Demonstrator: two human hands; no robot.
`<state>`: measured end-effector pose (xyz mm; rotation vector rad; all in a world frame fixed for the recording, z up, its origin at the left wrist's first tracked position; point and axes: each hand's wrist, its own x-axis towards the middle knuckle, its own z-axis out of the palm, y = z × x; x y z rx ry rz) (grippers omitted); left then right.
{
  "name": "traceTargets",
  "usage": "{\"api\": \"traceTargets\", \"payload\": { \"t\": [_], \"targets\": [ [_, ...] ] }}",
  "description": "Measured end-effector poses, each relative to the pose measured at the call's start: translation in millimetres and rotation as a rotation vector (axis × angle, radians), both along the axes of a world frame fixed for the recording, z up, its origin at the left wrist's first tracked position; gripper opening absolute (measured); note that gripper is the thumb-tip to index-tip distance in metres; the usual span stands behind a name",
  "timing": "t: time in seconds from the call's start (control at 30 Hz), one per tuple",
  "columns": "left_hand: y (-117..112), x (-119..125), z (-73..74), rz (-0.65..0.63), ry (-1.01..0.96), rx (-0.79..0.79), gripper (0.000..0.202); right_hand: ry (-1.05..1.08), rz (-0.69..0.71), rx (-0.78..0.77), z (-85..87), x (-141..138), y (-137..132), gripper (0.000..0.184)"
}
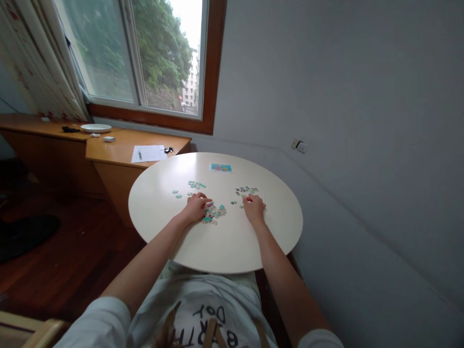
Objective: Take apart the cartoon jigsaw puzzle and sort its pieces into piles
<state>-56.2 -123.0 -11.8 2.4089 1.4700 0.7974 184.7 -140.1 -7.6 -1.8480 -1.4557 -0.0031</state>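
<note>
We're sitting at a round cream table [159,227], both forearms reaching out over it, hands well apart w/ a bare strip of tabletop btwn them. Our left hand [195,207] is lying knuckles-up, fingers curling toward the joined puzzle patch [215,212], which is sitting just right of it, approx. mid-table. The fingertips are touching or nearly touching its edge, can't tell which, & can't tell whether a piece is being pinched. Our right hand [254,209] is resting palm-down, fingers pointing away from us at the loose pieces [247,190] scattered just beyond them. Whether it's gripping one is too small to make out. A couple of stray bits are lying btwn the patch & this hand.

Further left, a small teal group [196,184] is lying just beyond the left hand, & two single pieces [177,194] are sitting nearer the table's left side, apart from the rest. A picture card [221,167], blue w/ pink/orange shapes, is lying flat near the far edge.

Past the table a wooden desk [108,162] is running under the window [145,53]. On it we're seeing a sheet of paper [148,153] w/ a pen on it, a small dark item [167,150] just beside the sheet, & a white plate [96,128] further back. A wall socket [299,145] is sitting on the grey wall, right of the table.
</note>
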Motion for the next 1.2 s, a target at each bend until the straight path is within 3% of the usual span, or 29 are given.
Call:
{"api": "traceTargets", "payload": {
  "t": [0.2,0.8,1.2],
  "targets": [
    [-8.8,4.3,4.1,-0.030,0.156,0.034,0.037,0.002,0.000,-0.003,1.1,-0.5,-0.4,0.019],
    [-11.4,0.5,12.7,0.033,0.058,-0.049,0.025,0.091,0.025,-0.001,3.2,0.1,0.9,0.019],
    [-6.4,-1.5,9.6,0.018,0.008,-0.084,0.023,0.132,0.051,0.007,-0.5,1.7,2.2,0.019]
  ]
}}
